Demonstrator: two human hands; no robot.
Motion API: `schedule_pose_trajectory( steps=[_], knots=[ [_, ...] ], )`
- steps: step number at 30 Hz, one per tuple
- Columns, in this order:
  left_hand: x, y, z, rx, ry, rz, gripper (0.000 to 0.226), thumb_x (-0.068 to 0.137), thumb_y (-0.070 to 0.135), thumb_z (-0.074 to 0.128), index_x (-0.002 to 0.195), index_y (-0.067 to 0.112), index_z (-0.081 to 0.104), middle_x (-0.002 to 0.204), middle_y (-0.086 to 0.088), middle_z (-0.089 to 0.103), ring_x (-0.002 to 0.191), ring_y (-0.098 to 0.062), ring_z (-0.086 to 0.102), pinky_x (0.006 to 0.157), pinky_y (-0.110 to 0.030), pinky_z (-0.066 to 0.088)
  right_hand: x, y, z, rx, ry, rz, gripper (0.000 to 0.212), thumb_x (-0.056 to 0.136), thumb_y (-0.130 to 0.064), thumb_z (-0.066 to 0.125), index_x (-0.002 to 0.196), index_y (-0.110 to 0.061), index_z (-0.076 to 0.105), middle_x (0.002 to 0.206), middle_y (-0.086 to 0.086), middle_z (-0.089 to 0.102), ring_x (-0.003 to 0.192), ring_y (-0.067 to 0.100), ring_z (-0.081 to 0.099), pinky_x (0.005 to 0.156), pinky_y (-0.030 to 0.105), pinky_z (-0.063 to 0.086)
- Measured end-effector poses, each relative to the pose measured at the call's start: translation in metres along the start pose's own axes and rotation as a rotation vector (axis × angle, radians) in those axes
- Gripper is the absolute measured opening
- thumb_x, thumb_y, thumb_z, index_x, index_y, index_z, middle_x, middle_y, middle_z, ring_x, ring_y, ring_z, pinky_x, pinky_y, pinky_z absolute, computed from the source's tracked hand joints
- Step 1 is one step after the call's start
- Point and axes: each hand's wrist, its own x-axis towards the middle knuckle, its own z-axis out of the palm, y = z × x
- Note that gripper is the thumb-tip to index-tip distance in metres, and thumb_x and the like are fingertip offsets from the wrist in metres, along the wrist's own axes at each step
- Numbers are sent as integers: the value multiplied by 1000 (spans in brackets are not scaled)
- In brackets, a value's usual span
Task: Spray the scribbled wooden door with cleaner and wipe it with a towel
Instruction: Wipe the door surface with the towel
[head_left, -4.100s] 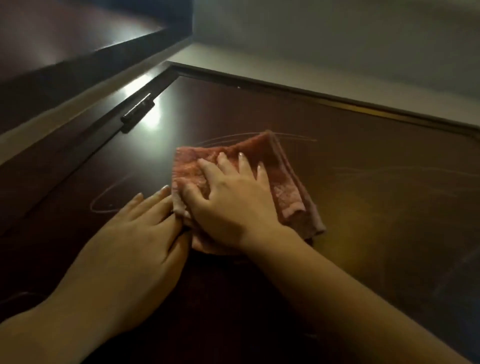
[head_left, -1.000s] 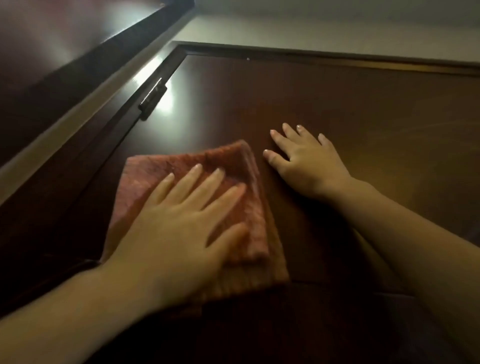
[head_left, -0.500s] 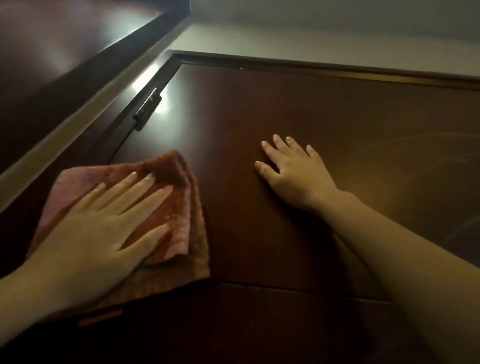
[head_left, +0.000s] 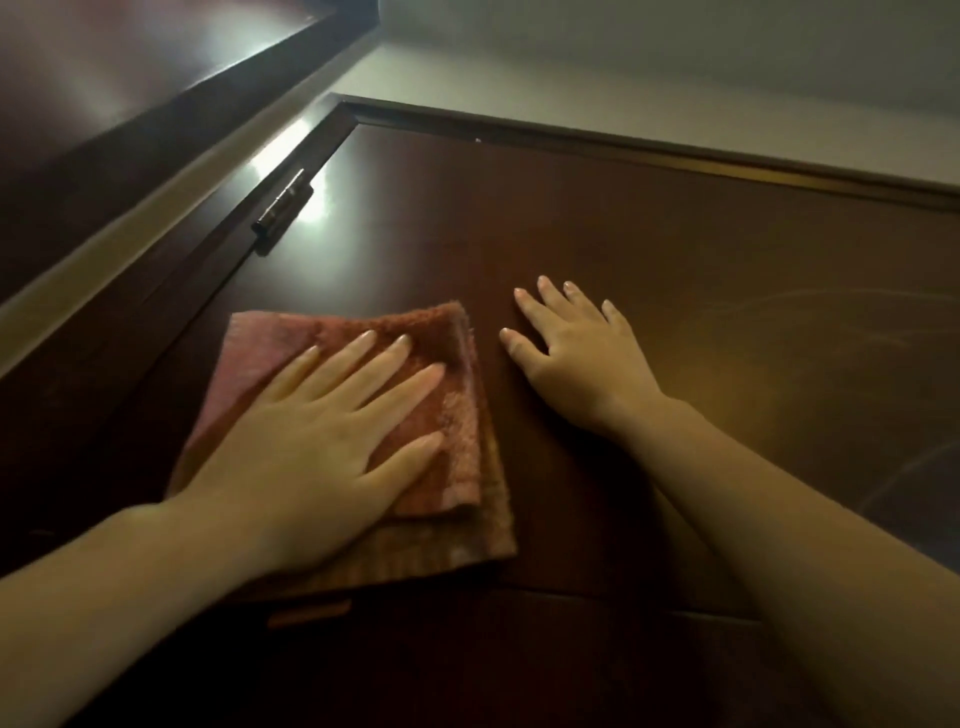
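Note:
The dark wooden door (head_left: 623, 228) fills the view, seen from close below. A folded reddish-pink towel (head_left: 460, 410) lies flat against it at centre left. My left hand (head_left: 322, 447) presses on the towel with its fingers spread, holding it to the wood. My right hand (head_left: 576, 364) rests flat on the bare door just right of the towel, fingers apart and holding nothing. Faint pale scribbles (head_left: 831, 322) show on the door to the right. No spray bottle is in view.
A metal hinge (head_left: 283, 208) sits on the door's left edge beside a bright glare. The dark door frame (head_left: 675, 156) runs along the top under a pale wall (head_left: 623, 57). Another glossy dark wooden panel (head_left: 104, 104) stands at the far left.
The towel passed from my right hand to my left. In the last half second my left hand slid it rightward toward my right hand. The scribbles near the hinge are gone.

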Motion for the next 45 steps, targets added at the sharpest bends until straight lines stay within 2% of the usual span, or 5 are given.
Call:
schedule_pose_trajectory(
  steps=[9,14,19,26,45],
  knots=[
    [51,55,-1,-16,7,-48,61,91,56,6,147,33,-2,157,7,-8,143,-14,-11,117,-37,-5,-28,-13,-23,669,529,104,36,94,-8,38,126,-16,53,122,-3,57,91,6,50,82,21,44],
    [65,75,-3,-313,-19,113,59,90,42,20,146,26,20,155,3,17,143,-13,7,118,-34,6,-31,-40,-28,678,330,19,36,89,-2,39,113,-12,64,111,3,67,103,11,59,93,25,47],
    [45,42,-9,-923,558,-144,35,70,8,39,71,31,65,79,19,64,74,11,56,65,-4,38,-28,-30,-27,556,224,133,37,96,-15,36,128,-14,55,131,3,57,122,15,47,103,21,32],
    [38,15,-3,-443,319,-393,73,72,43,16,137,22,43,147,-3,39,136,-20,31,110,-36,21,-34,-57,4,-7,-16,53,72,89,-64,24,149,-27,7,157,13,-4,144,26,-6,113,49,-7],
    [29,19,12,-28,132,-51,79,83,52,-2,147,9,14,156,-10,5,144,-22,0,115,-33,1,-64,-37,2,-90,166,33,53,92,-42,24,138,-22,42,138,11,41,126,32,36,107,50,25]
  ],
)
